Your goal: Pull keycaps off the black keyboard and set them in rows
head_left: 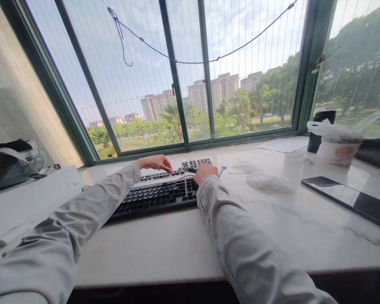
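Note:
A black keyboard (160,195) lies on the white countertop in front of me. Just beyond it, several loose black keycaps (198,162) are laid out in rows. My left hand (155,163) hovers at the left part of these rows, fingers bent down and pressed together; whatever may be between the tips is too small to make out. Closed in a fist over the keyboard's far right corner, my right hand (205,171) grips a dark, thin object (191,170) that sticks out to the left. A small blue tool (222,171) lies right beside that hand.
Crumpled white tissue or plastic (267,181) lies to the right, with a black phone-like slab (348,200) farther over. A bagged cup (340,150) and a dark bottle (315,141) stand at the back right. On the left are a white box (47,190) and a helmet (15,162).

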### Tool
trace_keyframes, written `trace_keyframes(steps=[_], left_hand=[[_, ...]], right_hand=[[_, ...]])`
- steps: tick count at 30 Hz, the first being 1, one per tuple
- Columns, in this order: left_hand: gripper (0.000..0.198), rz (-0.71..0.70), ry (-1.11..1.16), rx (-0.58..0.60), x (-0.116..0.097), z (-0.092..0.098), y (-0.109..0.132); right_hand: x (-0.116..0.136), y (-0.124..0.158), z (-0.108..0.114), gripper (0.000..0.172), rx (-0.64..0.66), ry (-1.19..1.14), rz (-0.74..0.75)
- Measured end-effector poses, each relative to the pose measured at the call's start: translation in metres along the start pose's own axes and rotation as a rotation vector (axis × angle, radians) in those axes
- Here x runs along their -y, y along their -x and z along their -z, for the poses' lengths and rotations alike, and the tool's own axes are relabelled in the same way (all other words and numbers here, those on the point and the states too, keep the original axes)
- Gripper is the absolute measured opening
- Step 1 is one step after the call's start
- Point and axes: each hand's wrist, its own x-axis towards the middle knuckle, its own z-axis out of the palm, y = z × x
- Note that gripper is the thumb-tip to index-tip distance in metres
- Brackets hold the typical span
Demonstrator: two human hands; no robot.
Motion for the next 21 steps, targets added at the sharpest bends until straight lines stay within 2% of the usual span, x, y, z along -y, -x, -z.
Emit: trace_keyframes(steps=[3,7,13,21], left_hand=[[0.039,0.005,0.02,0.046,-0.003,-0.004,0.022],[0.036,-0.016,-0.006,0.07,-0.004,-0.012,0.036],[0.037,0.004,-0.013,0.066,-0.001,-0.019,0.037],[0.043,0.001,-0.056,0.074,-0.003,-0.018,0.039]], right_hand=[[0.0,-0.001,-0.001,0.031,-0.006,0.002,0.003],[-0.001,-0.001,-0.002,0.03,-0.015,0.001,0.005],[-0.003,-0.002,-0.005,0.028,-0.032,-0.011,0.013],[-0.003,-0.003,-0.006,0.028,-0.027,-0.013,0.006]])
